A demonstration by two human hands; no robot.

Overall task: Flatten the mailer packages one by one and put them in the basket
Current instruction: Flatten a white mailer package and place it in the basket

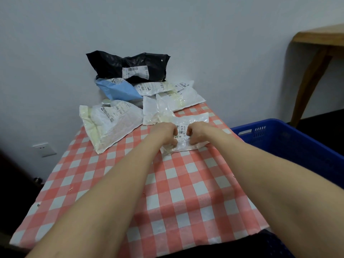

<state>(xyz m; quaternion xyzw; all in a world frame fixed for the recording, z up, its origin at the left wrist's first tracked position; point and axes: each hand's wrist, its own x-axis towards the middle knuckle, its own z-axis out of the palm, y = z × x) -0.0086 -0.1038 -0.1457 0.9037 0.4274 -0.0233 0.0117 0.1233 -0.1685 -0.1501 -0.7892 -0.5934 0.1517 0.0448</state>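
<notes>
Both left hand (pixel 168 134) and right hand (pixel 197 134) pinch small white plastic mailer (pixel 193 120) (label up), open red-checked tablecloth (pixel 186 185) nearer, blue plastic basket (pixel 290 139) past right edge.

Bare left forearm (pixel 111 187), bare right forearm (pixel 270 174), perhaps dark speckled garment (pixel 264 244) below

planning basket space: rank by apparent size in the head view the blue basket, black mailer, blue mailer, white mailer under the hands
1. blue basket, though cropped
2. black mailer
3. white mailer and blue mailer: both partly hidden, unranked
</notes>
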